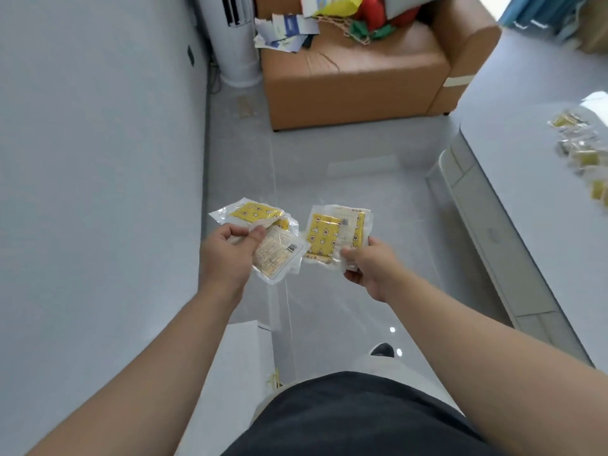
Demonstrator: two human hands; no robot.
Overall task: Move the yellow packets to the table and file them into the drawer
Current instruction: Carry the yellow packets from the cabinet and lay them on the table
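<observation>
Yellow packets (255,213) are fanning out above the curled fingers (232,232) of our left hand (227,258), which are pinching them; our right hand (370,266) is pinching a second bunch (324,233) by its lower edge.

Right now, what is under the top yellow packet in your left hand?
A second packet, barcode side up, gripped by the left hand. The top yellow packet covers its upper edge; whether more lie between is hidden.

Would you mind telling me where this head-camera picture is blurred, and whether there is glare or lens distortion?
Head view: the left hand, the right hand and the held packets are fairly sharp; the loose packets on the table are smeared by blur; small glare spots sit on the glossy floor; the wide lens bows the table's edge and the wall.
</observation>
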